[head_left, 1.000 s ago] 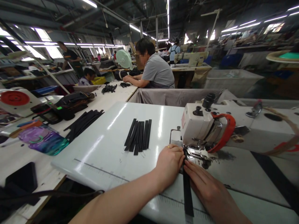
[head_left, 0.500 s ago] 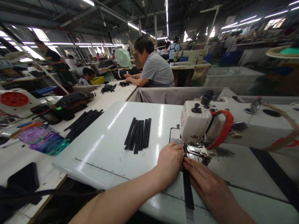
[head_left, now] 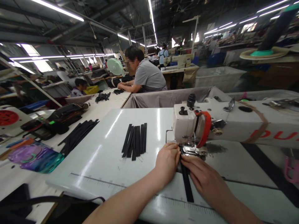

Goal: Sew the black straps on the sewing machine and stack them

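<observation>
A narrow black fabric strip [head_left: 187, 186] runs from the needle area of a white sewing machine [head_left: 187, 124] toward me, its near end lying on the table. My left hand [head_left: 166, 161] has its fingers curled down on the strip's left side, right beside the presser foot. From the right, my right hand [head_left: 203, 174] presses its fingertips against the same strip just below the needle plate [head_left: 192, 150]. My fingers cover the strip's far part. Left of my hands, several black strips [head_left: 137, 140] lie side by side on the pale tabletop [head_left: 98, 165].
A larger heap of black strips [head_left: 78, 137] and a purple-teal pouch [head_left: 37, 157] lie on the left bench. Across the grey cloth bin [head_left: 149, 101], a person in a grey shirt [head_left: 149, 73] works with both hands. A long black band [head_left: 268, 171] lies on the right.
My head view has turned slightly right and up. The strip's near end has shifted a little toward the needle, and both hands stay on it.
</observation>
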{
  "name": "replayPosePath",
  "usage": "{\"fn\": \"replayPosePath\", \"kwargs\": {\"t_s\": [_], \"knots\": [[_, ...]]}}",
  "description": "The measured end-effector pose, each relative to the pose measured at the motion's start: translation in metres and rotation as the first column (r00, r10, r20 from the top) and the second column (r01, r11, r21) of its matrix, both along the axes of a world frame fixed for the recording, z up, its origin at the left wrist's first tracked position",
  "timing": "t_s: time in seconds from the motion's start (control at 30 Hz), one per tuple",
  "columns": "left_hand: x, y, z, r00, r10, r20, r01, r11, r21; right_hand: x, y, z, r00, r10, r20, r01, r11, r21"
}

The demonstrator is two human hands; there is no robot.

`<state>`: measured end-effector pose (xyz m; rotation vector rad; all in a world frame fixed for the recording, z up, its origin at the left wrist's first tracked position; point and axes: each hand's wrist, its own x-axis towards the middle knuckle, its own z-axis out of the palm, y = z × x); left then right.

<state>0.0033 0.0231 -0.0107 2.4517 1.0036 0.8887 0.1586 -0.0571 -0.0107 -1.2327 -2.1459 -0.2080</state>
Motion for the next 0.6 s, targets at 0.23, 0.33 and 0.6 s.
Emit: {"fn": "replayPosePath", "kwargs": {"t_s": [0.23, 0.33, 0.6], "knots": [[-0.001, -0.001, 0.000, 0.999, 0.001, 0.032, 0.000, 1.000, -0.025, 0.003, -0.009, 0.008, 0.982, 0.123, -0.143, -0.140, 0.984, -0.111], [-0.001, -0.001, 0.001, 1.000, 0.002, 0.029, -0.001, 0.999, -0.034, 0.005, -0.009, 0.008, 0.983, 0.133, -0.130, -0.146, 0.984, -0.100], [0.000, -0.003, 0.001, 1.000, -0.005, 0.014, 0.005, 0.999, -0.037, 0.011, 0.000, 0.002, 0.999, 0.046, -0.025, -0.047, 0.997, -0.059]]}}
